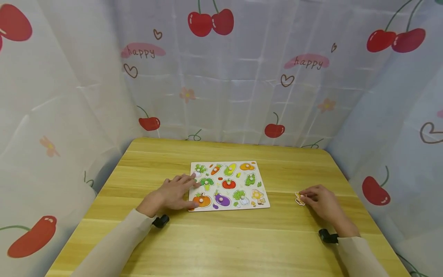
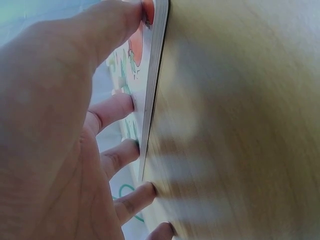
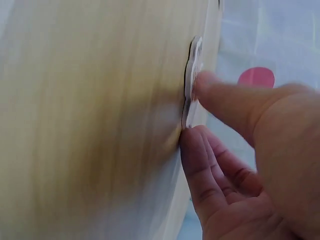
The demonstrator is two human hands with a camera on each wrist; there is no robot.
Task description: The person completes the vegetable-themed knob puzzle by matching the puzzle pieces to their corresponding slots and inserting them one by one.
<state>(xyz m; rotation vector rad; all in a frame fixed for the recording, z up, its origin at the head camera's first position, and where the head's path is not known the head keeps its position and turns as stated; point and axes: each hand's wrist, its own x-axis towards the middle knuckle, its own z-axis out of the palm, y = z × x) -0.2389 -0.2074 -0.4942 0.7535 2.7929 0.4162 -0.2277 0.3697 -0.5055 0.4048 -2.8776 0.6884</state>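
A white wooden peg puzzle board (image 1: 240, 186) printed with vegetables lies flat on the table, most pictures bearing a small knob. My left hand (image 1: 174, 192) rests at its left side, fingers spread; in the left wrist view the thumb (image 2: 117, 25) and two fingertips touch the board's face near the edge, and the other fingers lie beyond it. To the right of the board, my right hand (image 1: 325, 204) pinches a small yellow-orange puzzle piece (image 1: 298, 199) with a white rim. Seen from the right wrist, the thumb is on the piece's (image 3: 191, 75) face and the fingers meet its near end.
The wooden table (image 1: 225, 246) has rounded back corners. A white curtain (image 1: 221, 77) with cherry prints surrounds its back and sides. Each wrist wears a black camera, the left one (image 1: 160, 221) below its sleeve edge. A mushroom picture (image 1: 257, 196) without a knob fills the board's front right corner.
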